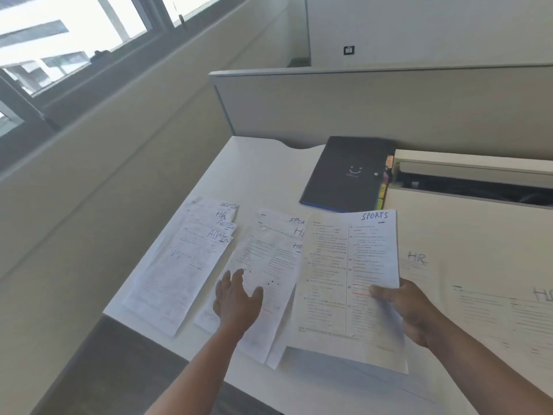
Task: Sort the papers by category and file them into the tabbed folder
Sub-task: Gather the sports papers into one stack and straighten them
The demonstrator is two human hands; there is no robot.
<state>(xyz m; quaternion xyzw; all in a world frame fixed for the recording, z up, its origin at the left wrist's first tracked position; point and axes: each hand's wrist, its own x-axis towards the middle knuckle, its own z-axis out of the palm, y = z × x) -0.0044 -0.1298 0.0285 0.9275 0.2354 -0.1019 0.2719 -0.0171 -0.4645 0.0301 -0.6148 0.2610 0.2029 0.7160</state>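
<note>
Pinching the SPORTS sheet [347, 280] in our right hand [410, 310], left hand [238, 298] flat and empty, we risk misfiling it onto the mixed middle pile [269, 265].

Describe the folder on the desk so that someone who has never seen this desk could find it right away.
Start at the grey partition along the far edge of the white desk. Just in front of it lies the tabbed folder, flat and closed. It is the only dark thing among the white papers, with a small smiley face on its cover and coloured tabs along its right edge.
</note>
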